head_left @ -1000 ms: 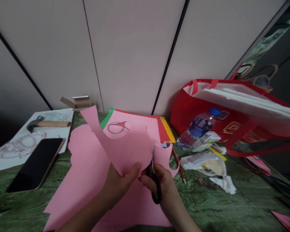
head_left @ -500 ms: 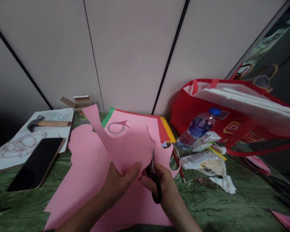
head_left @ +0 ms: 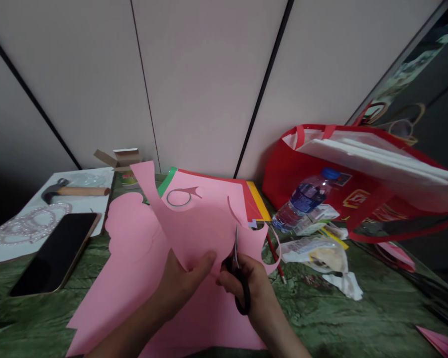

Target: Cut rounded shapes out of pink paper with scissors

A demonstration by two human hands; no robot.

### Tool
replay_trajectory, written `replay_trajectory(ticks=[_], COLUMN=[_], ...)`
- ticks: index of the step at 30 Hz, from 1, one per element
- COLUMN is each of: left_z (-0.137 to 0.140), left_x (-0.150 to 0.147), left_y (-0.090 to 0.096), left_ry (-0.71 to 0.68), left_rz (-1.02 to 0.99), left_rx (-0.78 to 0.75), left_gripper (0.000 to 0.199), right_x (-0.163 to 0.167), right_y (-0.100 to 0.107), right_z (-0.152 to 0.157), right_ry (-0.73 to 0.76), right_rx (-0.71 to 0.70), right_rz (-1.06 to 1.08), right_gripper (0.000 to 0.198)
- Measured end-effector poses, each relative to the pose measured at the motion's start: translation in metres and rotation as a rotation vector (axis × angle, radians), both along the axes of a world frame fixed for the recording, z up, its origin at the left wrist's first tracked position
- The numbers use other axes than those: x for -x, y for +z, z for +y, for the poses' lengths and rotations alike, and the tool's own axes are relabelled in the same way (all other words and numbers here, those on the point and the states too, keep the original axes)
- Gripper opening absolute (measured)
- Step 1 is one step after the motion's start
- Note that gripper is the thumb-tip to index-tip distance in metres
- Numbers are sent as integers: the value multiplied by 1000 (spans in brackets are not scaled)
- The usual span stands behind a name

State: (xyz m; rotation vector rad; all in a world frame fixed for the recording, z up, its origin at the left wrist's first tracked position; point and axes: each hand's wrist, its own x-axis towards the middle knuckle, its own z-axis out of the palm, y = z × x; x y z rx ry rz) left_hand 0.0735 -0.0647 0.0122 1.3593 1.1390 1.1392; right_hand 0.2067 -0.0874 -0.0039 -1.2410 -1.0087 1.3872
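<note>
My left hand (head_left: 188,281) pinches the lower edge of a pink paper sheet (head_left: 199,233), thumb on top and the other fingers hidden beneath. A strip of that sheet sticks up to the upper left, and a curled offcut hangs at its right. In my right hand (head_left: 252,281) is a pair of black-handled scissors (head_left: 242,288), fingers through the loops. The blades point away from me, at the cut edge of the sheet. More pink paper (head_left: 129,268) with a scalloped edge lies beneath both hands.
On the left are a phone (head_left: 56,253), a hammer (head_left: 82,191) and a bead string (head_left: 33,223) on white paper. A water bottle (head_left: 306,199) leans by a red bag (head_left: 280,169) at right. A pencil (head_left: 278,258) and plastic wrapper (head_left: 317,251) lie near my right hand.
The raised paper strip has shifted slightly right. The scissors and both hands stay almost in the same place, and the grips are unchanged.
</note>
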Motion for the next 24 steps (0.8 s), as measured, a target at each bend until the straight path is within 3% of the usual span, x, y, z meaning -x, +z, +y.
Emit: replay_trajectory(ticks=[10, 24], left_z=[0, 1], left_x=[-1, -2], left_y=[7, 10], left_ry=[-54, -86], left_rz=[-56, -133], left_rx=[46, 48], left_gripper=[17, 10], right_x=[1, 1], right_y=[-1, 2], right_z=[1, -1], right_ry=[3, -10], right_rx=[-6, 7], right_rz=[-13, -8], right_gripper=[11, 12])
